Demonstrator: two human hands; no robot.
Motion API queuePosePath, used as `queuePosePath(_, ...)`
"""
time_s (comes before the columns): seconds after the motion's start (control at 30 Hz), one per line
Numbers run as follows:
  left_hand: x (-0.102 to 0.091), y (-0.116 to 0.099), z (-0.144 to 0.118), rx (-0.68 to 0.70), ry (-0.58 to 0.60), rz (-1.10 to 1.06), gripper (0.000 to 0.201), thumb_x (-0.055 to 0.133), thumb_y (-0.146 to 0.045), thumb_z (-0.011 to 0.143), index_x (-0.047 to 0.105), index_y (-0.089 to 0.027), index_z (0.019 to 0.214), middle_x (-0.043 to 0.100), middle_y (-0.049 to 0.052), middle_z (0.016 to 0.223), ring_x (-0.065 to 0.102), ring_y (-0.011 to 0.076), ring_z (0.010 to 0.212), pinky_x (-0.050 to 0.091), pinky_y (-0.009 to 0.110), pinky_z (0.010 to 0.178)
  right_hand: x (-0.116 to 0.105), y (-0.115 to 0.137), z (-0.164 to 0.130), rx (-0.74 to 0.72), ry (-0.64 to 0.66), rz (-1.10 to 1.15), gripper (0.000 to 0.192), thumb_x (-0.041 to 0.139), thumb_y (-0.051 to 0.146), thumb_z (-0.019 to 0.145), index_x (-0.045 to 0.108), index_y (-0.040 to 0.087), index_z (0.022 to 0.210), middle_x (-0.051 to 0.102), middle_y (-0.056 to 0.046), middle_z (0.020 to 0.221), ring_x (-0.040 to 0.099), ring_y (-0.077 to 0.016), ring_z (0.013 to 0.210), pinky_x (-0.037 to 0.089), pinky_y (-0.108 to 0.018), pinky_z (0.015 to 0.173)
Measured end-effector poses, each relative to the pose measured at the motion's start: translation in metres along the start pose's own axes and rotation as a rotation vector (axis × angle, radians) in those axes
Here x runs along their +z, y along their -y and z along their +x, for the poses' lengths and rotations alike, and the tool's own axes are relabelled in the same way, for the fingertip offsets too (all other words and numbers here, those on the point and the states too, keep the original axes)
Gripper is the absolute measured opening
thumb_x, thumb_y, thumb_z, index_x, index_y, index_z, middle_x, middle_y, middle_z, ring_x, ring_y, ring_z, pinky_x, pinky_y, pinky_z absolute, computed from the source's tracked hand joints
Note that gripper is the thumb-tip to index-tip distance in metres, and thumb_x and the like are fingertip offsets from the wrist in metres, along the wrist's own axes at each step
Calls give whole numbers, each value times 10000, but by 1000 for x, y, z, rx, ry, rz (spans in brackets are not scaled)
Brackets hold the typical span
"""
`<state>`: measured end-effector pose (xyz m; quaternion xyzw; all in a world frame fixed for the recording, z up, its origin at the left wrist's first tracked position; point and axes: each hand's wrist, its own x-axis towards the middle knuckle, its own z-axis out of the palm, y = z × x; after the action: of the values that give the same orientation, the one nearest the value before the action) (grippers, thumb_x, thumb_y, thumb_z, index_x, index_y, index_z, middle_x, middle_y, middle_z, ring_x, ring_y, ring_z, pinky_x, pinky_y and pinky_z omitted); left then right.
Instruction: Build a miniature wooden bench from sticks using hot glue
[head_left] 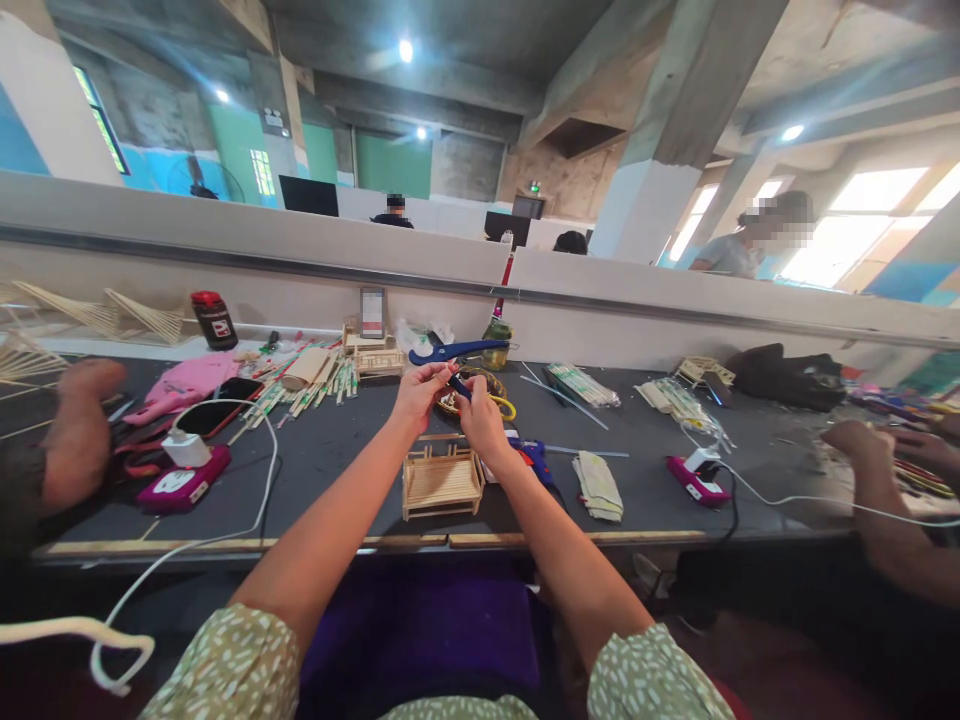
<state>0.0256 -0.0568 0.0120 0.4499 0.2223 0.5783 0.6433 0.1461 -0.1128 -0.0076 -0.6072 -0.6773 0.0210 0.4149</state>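
My left hand (421,392) and my right hand (482,412) meet above the middle of the table. My right hand is closed around the lower dark-blue handle of a blue-handled tool (461,349), which looks like pliers or shears. The fingers of my left hand are pinched together against the tool; any small piece between them is too small to make out. Below my hands stands a small bamboo-stick model (442,480), shaped like a little bench with rails. A blue glue gun (534,458) lies beside my right wrist. Behind the hands sits a yellow-rimmed container (508,408), partly hidden.
Bundles of sticks (322,375), a propped phone (372,313) and a red-capped bottle (214,320) line the back. Pink power strips (184,480) with white cables lie left and right. A folded cloth (598,487) is near the front edge. Other people's arms (889,490) reach in from both sides.
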Motion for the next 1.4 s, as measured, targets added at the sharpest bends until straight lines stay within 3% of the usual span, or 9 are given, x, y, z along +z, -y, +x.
queuePosePath(0.13, -3, 6, 0, 25, -49, -16, 389, 908, -354, 478, 740, -143, 759, 732, 53, 851, 642, 145, 725, 525, 283, 691, -14, 6, 0, -81, -74, -262, 469, 510, 309, 886, 412, 131, 1309, 592, -181, 1174, 553, -301, 1105, 437, -409, 914)
queuePosePath(0.23, -5, 8, -2, 25, -57, -7, 400, 912, -350, 464, 740, -140, 759, 732, 53, 842, 639, 145, 702, 526, 287, 680, -28, 4, 10, -227, -114, -440, 851, 630, 407, 789, 232, 102, 1477, 319, -236, 1475, 245, -373, 1390, 253, -513, 1099)
queuePosePath(0.33, -4, 8, -3, 22, -44, 12, 402, 911, -353, 467, 739, -138, 760, 728, 49, 821, 632, 141, 687, 528, 288, 678, -36, -3, 27, -311, -30, -537, 1084, 670, 505, 703, 108, 64, 1518, 164, -249, 1544, 42, -408, 1444, 83, -576, 1136)
queuePosePath(0.4, -2, 7, -4, 25, -32, 27, 402, 909, -359, 473, 736, -139, 761, 719, 40, 796, 625, 136, 681, 533, 294, 693, -39, -7, 39, -331, 31, -581, 1107, 678, 531, 673, 137, 56, 1515, 238, -261, 1508, 89, -426, 1430, 35, -592, 1130)
queuePosePath(0.5, -1, 3, -4, 38, -19, 58, 413, 900, -389, 478, 730, -143, 762, 713, 39, 808, 623, 145, 695, 548, 326, 718, -42, -10, 51, -300, 58, -612, 931, 668, 522, 696, 329, 98, 1453, 467, -223, 1313, 348, -410, 1299, 68, -595, 1118)
queuePosePath(0.63, -9, -4, -1, 85, -42, 152, 405, 889, -395, 484, 731, -143, 758, 722, 58, 874, 624, 159, 729, 536, 302, 675, -45, -12, 48, -127, 12, -523, 589, 611, 455, 778, 504, 170, 1282, 549, -148, 1131, 536, -308, 1029, 357, -469, 978)
queuePosePath(0.73, -17, -7, 4, 135, -95, 207, 369, 875, -366, 503, 741, -150, 770, 716, 41, 776, 599, 143, 677, 472, 238, 583, -44, -15, 36, -108, 30, -418, 540, 600, 407, 786, 495, 178, 1264, 569, -128, 1114, 555, -273, 985, 431, -359, 845)
queuePosePath(0.93, -25, -7, 11, 202, -88, 278, 218, 812, -278, 535, 742, -156, 702, 667, 1, 633, 546, 128, 594, 424, 226, 532, -37, -17, 18, -212, 62, -348, 563, 627, 335, 758, 485, 190, 1283, 615, -102, 1106, 543, -266, 1035, 415, -350, 890)
queuePosePath(1.4, -39, 2, 14, 403, 56, 387, 77, 736, -204, 651, 774, -195, 717, 681, 21, 781, 580, 170, 783, 486, 269, 717, -30, -23, 9, -220, 55, -315, 579, 645, 331, 762, 486, 189, 1300, 613, -114, 1150, 548, -275, 1080, 420, -361, 924)
